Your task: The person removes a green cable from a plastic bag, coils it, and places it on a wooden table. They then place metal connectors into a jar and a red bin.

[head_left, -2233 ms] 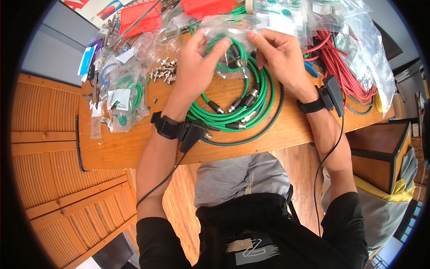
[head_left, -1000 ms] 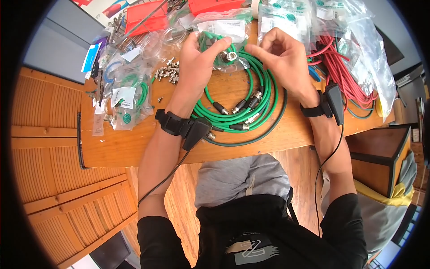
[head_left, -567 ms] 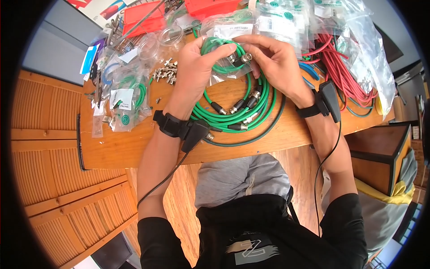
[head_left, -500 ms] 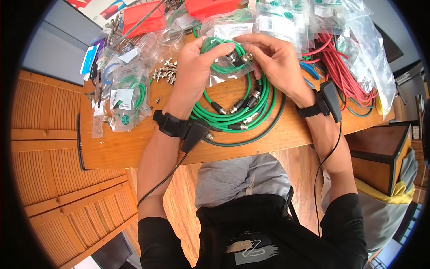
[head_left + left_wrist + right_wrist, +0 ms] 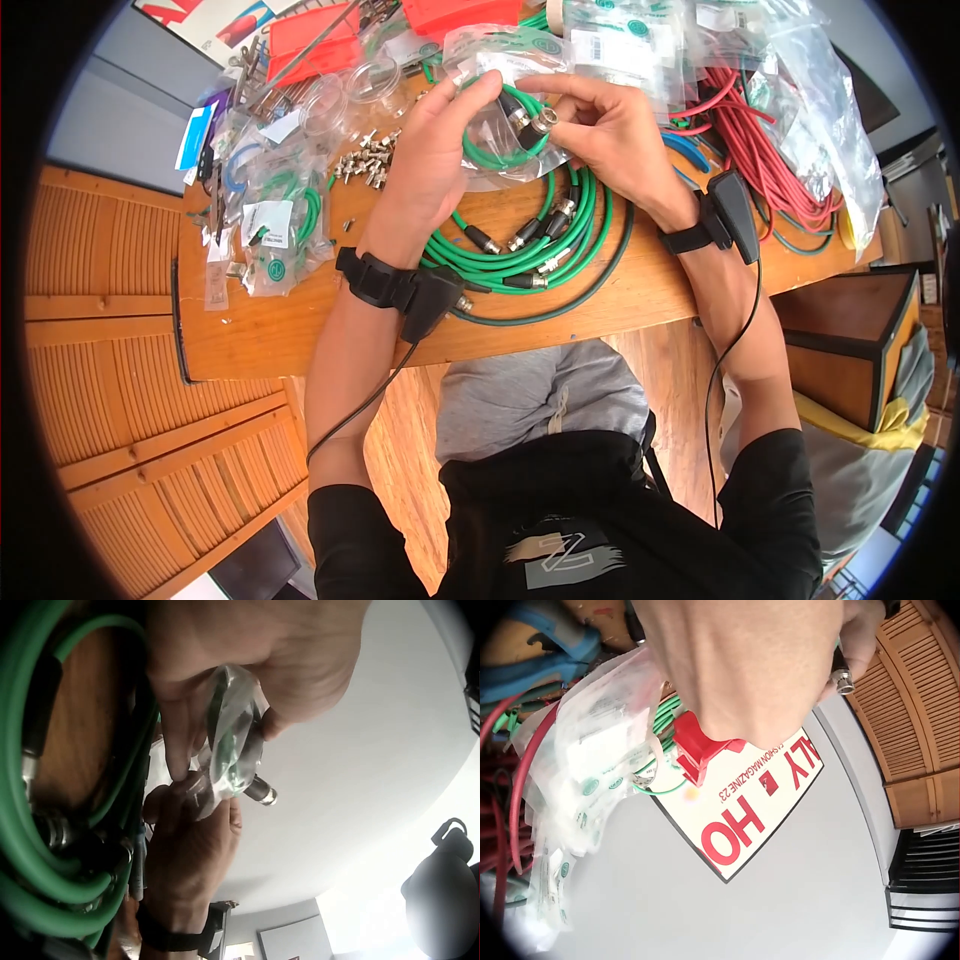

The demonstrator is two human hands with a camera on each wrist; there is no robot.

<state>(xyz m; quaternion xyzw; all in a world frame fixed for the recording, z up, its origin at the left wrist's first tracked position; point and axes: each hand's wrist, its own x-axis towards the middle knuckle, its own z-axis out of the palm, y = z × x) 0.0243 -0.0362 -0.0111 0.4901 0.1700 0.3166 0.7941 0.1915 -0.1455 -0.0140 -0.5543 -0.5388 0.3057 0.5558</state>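
Note:
My left hand [image 5: 428, 165] grips a clear bag [image 5: 490, 140] holding a coiled green cable [image 5: 500, 160], its thumb over the coil's left side. From the right, my right hand [image 5: 620, 145] pinches the coil's edge beside a metal-tipped black connector [image 5: 543, 122]. The left wrist view has my left hand [image 5: 262, 645] above the bag [image 5: 232, 742] and my right hand [image 5: 187, 847] at its lower end; the connector [image 5: 262, 791] sticks out beside them. In the right wrist view, the back of my right hand [image 5: 742, 667] hides most of the coil; a metal connector tip [image 5: 844, 682] shows.
Larger green cable loops [image 5: 510, 272] lie on the wooden table [image 5: 270, 340] below my hands. Small metal connectors [image 5: 368, 160] and bagged cables [image 5: 280, 225] are at left. Red cables [image 5: 765, 165] and clear bags [image 5: 625, 50] lie at right, red trays [image 5: 312, 42] at the back.
Since the nearest earlier frame, my left thumb has shifted up and left, uncovering more of the coil and connectors. Earlier my right hand was apart from the coil, then came back to it.

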